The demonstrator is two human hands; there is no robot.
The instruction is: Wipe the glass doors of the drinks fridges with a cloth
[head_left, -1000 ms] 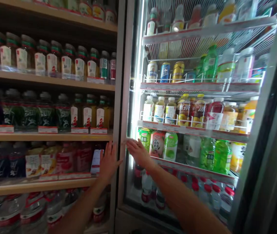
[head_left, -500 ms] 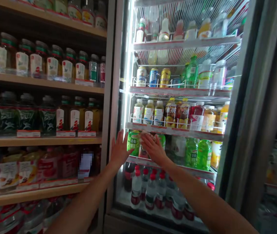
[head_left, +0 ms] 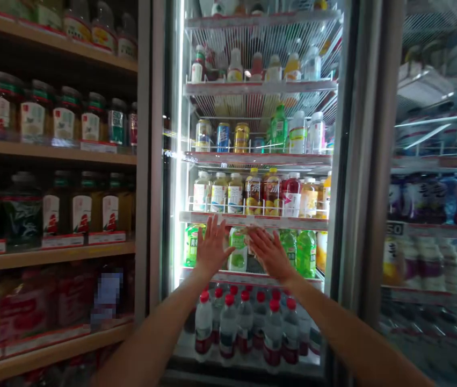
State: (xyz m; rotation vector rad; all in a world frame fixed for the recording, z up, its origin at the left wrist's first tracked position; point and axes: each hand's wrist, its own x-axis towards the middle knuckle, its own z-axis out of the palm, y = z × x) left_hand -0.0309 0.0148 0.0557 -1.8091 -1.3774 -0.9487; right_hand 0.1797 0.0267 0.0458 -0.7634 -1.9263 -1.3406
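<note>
In front of the lit drinks fridge (head_left: 256,217), both my arms reach forward. My left hand (head_left: 213,244) is open, fingers spread and palm facing the fridge, just below the third shelf's edge. My right hand (head_left: 270,252) is beside it with fingers flat and close together. A pale, crumpled-looking patch shows at its fingertips; I cannot make out what it is. Behind the hands stand green drink bottles (head_left: 306,252). Reflections suggest a glass door in front of the bottles, but contact with it is unclear.
Red-capped bottles (head_left: 228,328) stand at the fridge bottom, with tea bottles (head_left: 253,191) and cans (head_left: 241,137) higher up. On the left are wooden shelves (head_left: 51,258) of bottled drinks. Another glass-fronted fridge (head_left: 433,231) is to the right, beyond a metal frame (head_left: 363,177).
The view has swung right, so the shelves and fridge sit further left and more of the right-hand fridge shows. Both hands remain raised at about the same height, in front of the green bottles.
</note>
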